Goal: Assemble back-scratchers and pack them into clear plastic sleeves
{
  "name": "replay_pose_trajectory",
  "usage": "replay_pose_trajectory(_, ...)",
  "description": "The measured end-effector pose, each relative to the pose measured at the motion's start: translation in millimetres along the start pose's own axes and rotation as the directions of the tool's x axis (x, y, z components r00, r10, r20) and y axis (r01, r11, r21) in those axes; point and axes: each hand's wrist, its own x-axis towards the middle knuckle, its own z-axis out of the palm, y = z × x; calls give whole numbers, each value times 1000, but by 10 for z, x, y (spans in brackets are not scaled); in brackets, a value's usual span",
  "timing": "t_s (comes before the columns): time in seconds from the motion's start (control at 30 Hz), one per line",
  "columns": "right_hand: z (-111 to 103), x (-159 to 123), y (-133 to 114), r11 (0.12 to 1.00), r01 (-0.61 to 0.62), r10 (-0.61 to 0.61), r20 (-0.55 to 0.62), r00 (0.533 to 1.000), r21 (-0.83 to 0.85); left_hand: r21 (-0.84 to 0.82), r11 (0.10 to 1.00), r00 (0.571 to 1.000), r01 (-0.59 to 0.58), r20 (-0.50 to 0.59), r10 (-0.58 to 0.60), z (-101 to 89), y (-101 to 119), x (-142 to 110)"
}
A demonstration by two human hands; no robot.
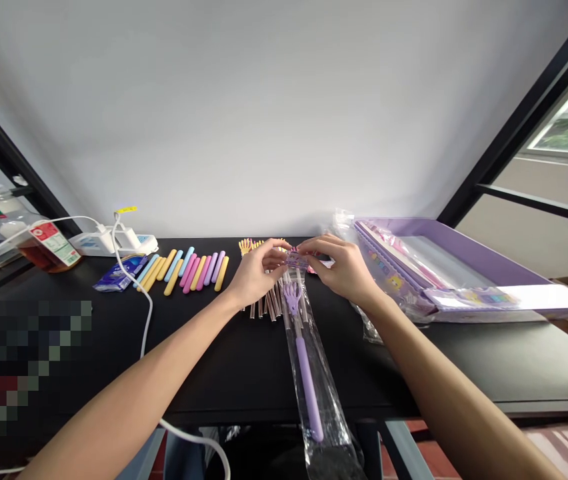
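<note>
Both hands meet at the far end of the bag (314,380): the left hand (257,273) and right hand (344,270) each pinch its printed top flap (297,260), fingers closed on it. The clear bag lies lengthwise on the black bench (464,360), a purple scratcher (304,360) already inside, so this one looks packed with only the top left to close. Outward, loose scratcher heads and rods (264,303) sit under the left hand, coloured grips (189,270) lie in a row to the left, and a purple tray (489,267) of bags waits on the right, so plenty seems left.
</note>
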Motion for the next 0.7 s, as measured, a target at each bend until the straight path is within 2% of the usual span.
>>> replay_pose_trajectory(0.2, 12, -1, -6, 999, 7, -6, -29, 1000, 36, 0, 1000, 1000, -18, -9, 18, -1, 17, -2)
replay_pose_trajectory(0.33, 24, -12, 15, 1000, -15, 15, -25, 1000, 6, 2, 1000, 1000, -9, -23, 9, -7, 11, 4)
replay_pose_trajectory(0.5, 32, -8, 16, 998, 34, -35, -20, 999, -45, 11, 1000, 1000, 1, -22, 0, -11, 16, 8)
replay_pose_trajectory(0.7, 44, -7, 30, 999, 23, -23, -14, 1000, -36, 5, 1000, 1000, 4, -22, -4, -3, 19, 1)
